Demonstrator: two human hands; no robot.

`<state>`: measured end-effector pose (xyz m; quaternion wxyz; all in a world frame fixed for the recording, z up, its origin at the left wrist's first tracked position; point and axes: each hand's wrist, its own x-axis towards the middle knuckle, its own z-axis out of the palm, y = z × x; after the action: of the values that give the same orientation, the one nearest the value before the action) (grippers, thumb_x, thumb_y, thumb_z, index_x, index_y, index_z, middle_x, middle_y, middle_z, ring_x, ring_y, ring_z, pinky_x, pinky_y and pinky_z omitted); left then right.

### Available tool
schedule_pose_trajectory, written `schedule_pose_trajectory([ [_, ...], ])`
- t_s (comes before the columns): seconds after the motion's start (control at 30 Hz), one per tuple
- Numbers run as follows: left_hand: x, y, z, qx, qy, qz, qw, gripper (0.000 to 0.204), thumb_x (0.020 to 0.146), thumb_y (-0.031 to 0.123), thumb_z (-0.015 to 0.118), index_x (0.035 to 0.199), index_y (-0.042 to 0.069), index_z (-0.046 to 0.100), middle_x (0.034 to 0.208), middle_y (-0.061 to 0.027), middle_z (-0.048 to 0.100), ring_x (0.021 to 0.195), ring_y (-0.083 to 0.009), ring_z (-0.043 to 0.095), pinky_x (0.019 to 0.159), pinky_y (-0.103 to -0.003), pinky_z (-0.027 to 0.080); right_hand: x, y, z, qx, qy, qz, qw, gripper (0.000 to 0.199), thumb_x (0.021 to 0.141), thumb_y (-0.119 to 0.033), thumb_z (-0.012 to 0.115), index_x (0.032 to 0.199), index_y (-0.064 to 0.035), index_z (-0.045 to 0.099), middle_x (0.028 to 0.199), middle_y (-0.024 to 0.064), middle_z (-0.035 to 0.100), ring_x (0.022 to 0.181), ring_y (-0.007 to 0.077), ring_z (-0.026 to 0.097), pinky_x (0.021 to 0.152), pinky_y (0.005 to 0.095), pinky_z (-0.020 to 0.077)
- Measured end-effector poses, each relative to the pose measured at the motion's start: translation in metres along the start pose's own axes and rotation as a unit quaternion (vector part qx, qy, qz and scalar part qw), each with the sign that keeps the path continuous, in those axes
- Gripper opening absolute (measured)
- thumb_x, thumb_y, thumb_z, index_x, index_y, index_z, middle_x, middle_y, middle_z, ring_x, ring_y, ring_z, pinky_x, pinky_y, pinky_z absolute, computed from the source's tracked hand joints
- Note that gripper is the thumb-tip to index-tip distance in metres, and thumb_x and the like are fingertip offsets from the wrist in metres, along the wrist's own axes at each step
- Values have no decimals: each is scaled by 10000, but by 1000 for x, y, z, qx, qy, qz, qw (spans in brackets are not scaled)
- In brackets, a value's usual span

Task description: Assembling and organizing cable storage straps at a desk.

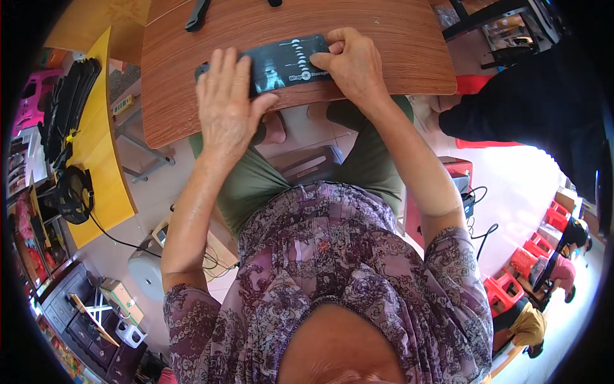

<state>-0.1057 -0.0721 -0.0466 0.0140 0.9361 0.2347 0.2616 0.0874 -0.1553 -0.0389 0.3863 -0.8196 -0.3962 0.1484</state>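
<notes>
At the far left, a pink plastic item point(43, 78) is seen beside a yellow counter point(96, 153), on which a row of long black strips point(69, 96) is laid. Nearer the body, a black mesh-like object point(73, 195) is placed on the yellow counter's left edge, and a dark cable is trailed from it toward a pale round-topped object point(147, 276) below.

To the right, a brown wood-grain counter point(167, 96) is set in front of the wearer. Near its far edge, left of centre, a black strip point(198, 15) is cut off by the view. The left hand point(227, 105) is laid palm down over the left end of a dark printed card point(281, 64), its fingers stretched out close together and its thumb held apart along the near edge. The card is rested on the counter between the two hands, near the wearer's side, slightly tilted, with its right end higher in view. That end is pinched by the right hand point(357, 67), the thumb placed on top and the fingers curled at the corner.

Farther right, a person in dark clothing point(531, 105) is partly shown, and red stools point(504, 291) are lined up near seated people point(527, 326).
</notes>
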Motion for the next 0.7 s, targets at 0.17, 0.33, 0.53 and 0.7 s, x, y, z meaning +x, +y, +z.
schedule_pose_trajectory([
  [0.17, 12, 17, 25, -41, 5, 30, 999, 639, 676, 314, 720, 1148, -64, 510, 1213, -259, 482, 1154, -381, 436, 941, -452, 342, 12, 0, -1, -31, -9, 7, 999, 373, 611, -190, 743, 904, 21, 649, 743, 129, 644, 681, 201, 614, 654, 308, 480],
  [0.33, 17, 15, 30, -9, 20, 54, 998, 669, 656, 405, 716, 1085, -73, 527, 1098, -254, 531, 1002, -387, 494, 809, -437, 390, 37, 16, 9, -25, -30, 23, 999, 239, 622, -194, 668, 752, 6, 678, 776, 231, 637, 774, 372, 631, 701, 412, 497],
  [0.53, 33, 37, 27, 15, -88, -14, 996, 747, 647, 582, 652, 995, -67, 531, 1000, -296, 543, 978, -411, 505, 766, -442, 405, 64, 25, 3, -136, -163, -104, 972, 241, 664, -196, 648, 774, 17, 680, 809, 232, 641, 806, 370, 637, 717, 411, 505],
  [0.7, 28, 38, 42, 61, -28, 16, 998, 783, 672, 612, 620, 999, -92, 521, 967, -319, 540, 963, -452, 512, 779, -469, 404, 42, -6, -9, -101, -127, 23, 987, 251, 659, -204, 650, 752, 28, 672, 838, 246, 639, 821, 365, 641, 731, 426, 504],
])
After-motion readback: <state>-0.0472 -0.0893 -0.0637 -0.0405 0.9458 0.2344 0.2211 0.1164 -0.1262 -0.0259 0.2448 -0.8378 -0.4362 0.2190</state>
